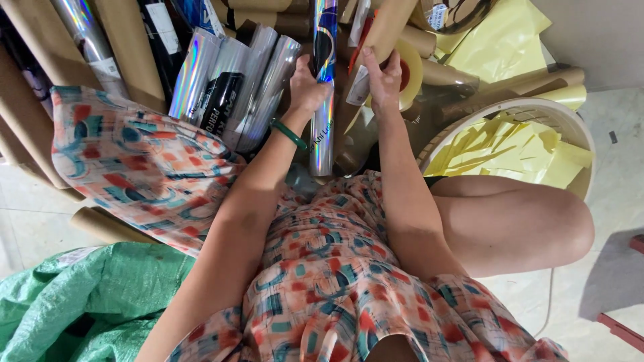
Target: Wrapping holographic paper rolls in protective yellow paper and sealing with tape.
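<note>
My left hand (307, 87), with a green bangle (288, 133) on the wrist, grips a shiny holographic film roll (324, 100) that stands nearly upright in front of me. My right hand (384, 79) is closed on a brown paper-wrapped roll (388, 23) just to the right of it, beside a roll of clear packing tape (411, 70). I am seated, with a patterned dress (322, 268) over my lap and my bare knee (537, 221) out to the right.
Several more holographic rolls (228, 80) lean at the left among brown cardboard tubes (127, 40). A round white basket (577, 127) holds yellow paper scraps (510, 144). A green woven sack (87, 302) lies at bottom left. The floor is pale tile (604, 281).
</note>
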